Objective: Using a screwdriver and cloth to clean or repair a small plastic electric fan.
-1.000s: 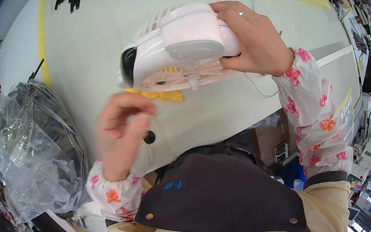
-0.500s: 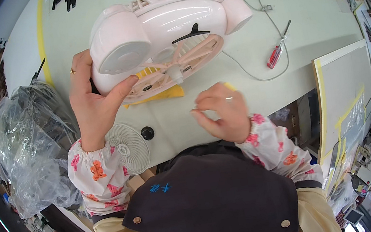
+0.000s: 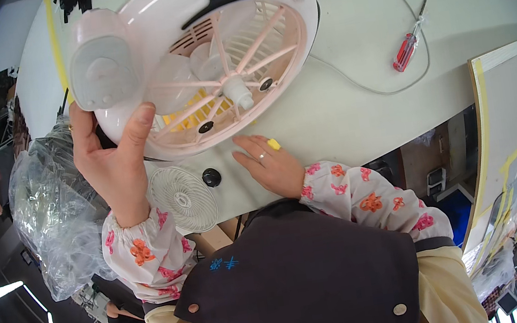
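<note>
A pale pink and white fan housing point(image 3: 152, 14) with two round ear-like parts is tilted up from the table, its spoked opening facing me. A white shaft stub point(image 3: 237, 92) stands out at the middle of the spokes, with fan blades visible behind them. My left hand point(image 3: 115, 165) grips the housing's lower left side, thumb on the front and fingers behind. My right hand point(image 3: 276, 169) is just below the lower rim, fingers stretched and holding nothing; whether they touch the rim I cannot tell. A yellow piece point(image 3: 274, 144) is on one finger.
Near the table edge lie a round white grille point(image 3: 184, 198) and a black round cap point(image 3: 211, 177). A red-handled screwdriver point(image 3: 408, 48) lies at the right, inside a loop of grey cable point(image 3: 342, 74). Clear plastic bags point(image 3: 58, 216) bulge at the left; a framed board point(image 3: 510, 119) stands right.
The housing has tipped back, so its spoked opening shows more fully, and appears nearer. My left hand keeps its hold. My right hand has moved left toward the lower rim, its fingers straightening.
</note>
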Action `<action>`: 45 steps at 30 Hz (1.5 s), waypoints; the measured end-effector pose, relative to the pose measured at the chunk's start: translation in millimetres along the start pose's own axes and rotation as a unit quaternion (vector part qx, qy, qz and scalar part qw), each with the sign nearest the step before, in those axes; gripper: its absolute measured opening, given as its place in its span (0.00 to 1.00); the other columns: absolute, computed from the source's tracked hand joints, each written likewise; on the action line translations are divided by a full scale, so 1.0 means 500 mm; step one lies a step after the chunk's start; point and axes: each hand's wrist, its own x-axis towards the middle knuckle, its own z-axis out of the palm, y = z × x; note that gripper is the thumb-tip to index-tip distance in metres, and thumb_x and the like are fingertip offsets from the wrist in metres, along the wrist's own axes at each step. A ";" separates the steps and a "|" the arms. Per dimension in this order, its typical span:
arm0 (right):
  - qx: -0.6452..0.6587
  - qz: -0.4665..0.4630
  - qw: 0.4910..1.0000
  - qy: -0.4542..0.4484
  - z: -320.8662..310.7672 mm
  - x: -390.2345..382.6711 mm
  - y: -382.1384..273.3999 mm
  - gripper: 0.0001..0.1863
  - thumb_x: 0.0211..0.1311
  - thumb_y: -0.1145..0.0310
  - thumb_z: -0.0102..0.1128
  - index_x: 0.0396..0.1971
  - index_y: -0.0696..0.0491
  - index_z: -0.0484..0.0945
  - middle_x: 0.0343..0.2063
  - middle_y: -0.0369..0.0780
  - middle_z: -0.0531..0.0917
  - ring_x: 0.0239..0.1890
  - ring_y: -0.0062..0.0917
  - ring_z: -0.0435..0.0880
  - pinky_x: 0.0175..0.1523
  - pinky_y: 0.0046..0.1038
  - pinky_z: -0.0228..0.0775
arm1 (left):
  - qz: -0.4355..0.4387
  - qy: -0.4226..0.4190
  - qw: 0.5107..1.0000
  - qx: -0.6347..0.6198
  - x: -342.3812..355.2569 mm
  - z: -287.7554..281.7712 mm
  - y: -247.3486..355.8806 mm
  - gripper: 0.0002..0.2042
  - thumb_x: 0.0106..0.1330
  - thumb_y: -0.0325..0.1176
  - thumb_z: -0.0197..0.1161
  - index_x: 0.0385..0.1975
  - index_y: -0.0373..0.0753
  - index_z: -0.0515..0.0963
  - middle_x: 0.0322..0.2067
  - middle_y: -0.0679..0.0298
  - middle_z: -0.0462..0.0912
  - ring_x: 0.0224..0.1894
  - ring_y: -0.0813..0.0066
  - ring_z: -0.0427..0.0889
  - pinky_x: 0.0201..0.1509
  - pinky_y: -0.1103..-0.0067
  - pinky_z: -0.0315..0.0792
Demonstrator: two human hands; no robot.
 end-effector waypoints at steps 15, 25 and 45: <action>-0.035 0.113 0.969 -0.219 0.022 0.099 0.057 0.09 0.45 0.73 0.48 0.29 0.57 0.72 0.32 0.42 0.73 0.30 0.30 0.76 0.27 0.27 0.70 | 0.079 0.011 0.996 0.042 0.098 0.007 0.034 0.18 0.50 0.29 0.63 0.40 0.29 0.69 0.36 0.62 0.74 0.38 0.78 0.72 0.45 0.83 0.63; 0.335 0.390 0.851 0.107 -0.164 0.048 0.036 0.06 0.44 0.77 0.58 0.23 0.57 0.71 0.14 0.37 0.74 0.14 0.15 0.71 0.19 0.16 0.62 | -0.072 -0.042 0.995 -0.045 -0.003 0.043 -0.021 0.26 0.41 0.34 0.70 0.41 0.31 0.68 0.38 0.64 0.71 0.40 0.77 0.70 0.46 0.82 0.63; 0.347 0.351 0.843 0.214 -0.095 0.086 0.010 0.12 0.44 0.80 0.57 0.32 0.60 0.69 0.26 0.44 0.76 0.25 0.23 0.77 0.32 0.20 0.68 | 0.112 -0.003 0.993 0.033 -0.022 0.065 0.047 0.27 0.38 0.30 0.72 0.40 0.29 0.68 0.33 0.59 0.75 0.35 0.73 0.75 0.41 0.80 0.68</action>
